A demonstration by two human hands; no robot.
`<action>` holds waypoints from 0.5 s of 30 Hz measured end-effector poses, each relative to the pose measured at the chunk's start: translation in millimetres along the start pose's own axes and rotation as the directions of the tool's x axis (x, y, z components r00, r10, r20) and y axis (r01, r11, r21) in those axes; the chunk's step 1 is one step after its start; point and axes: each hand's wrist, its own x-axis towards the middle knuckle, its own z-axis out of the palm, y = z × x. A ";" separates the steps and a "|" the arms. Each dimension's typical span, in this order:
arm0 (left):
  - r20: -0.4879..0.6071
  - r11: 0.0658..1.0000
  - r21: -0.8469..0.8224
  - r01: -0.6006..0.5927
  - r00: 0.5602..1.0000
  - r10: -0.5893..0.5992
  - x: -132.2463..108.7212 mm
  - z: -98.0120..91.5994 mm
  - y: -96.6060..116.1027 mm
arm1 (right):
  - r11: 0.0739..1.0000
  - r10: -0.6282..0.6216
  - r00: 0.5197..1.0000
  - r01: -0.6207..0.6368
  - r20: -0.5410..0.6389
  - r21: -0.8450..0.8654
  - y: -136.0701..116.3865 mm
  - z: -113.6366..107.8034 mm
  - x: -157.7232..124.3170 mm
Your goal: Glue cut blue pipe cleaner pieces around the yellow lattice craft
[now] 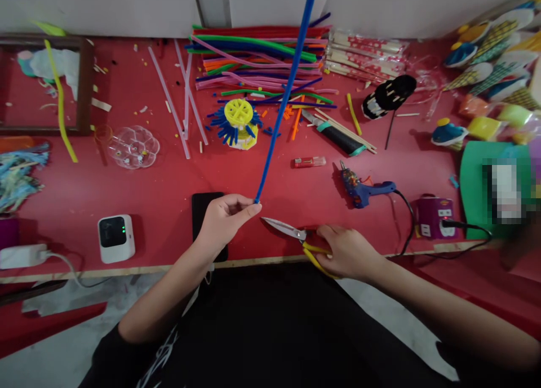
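Note:
Between the thumb and fingers of my left hand (230, 222), a long blue pipe cleaner (282, 106) is pinched at its lower end and slants up and away to the right. My right hand (349, 250) grips the yellow handles of a pair of scissors (287, 228). Their tip points left, just below and apart from the pinched end, and the blades look closed. Beyond the hands stands a small yellow wheel-topped piece (239, 117) with short blue bristles around it. A dark phone (198, 208) lies partly under my left hand.
Bundled coloured pipe cleaners (262, 56) lie at the back. A utility knife (338, 137), a red lighter (310, 161) and a blue glue gun (363, 188) with its cord lie to the right, near a purple power socket (435, 216). A white device (116, 239) and clear flower-shaped tray (134, 147) are left.

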 end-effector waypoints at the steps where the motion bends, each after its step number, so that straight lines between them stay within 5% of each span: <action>1: -0.001 1.000 0.007 0.007 1.000 -0.007 -0.4 -1.1 0.2 | 0.999 0.001 1.000 -0.002 0.013 0.034 0.0 -0.9 -1.8; 5: 0.035 0.998 -0.011 0.057 0.998 -0.057 -1.2 -3.6 -0.1 | 0.975 0.010 0.999 -0.019 0.040 0.223 3.9 -8.0 -5.7; 9: 0.143 0.987 -0.055 0.148 0.980 -0.139 -0.9 -2.6 -0.3 | 0.841 -0.022 0.998 -0.014 0.060 0.541 8.0 -16.0 -4.9; 15: 0.260 0.963 -0.060 0.262 0.936 -0.238 -5.1 2.4 1.7 | 0.819 -0.048 0.991 -0.033 0.125 0.574 5.4 -20.0 -2.2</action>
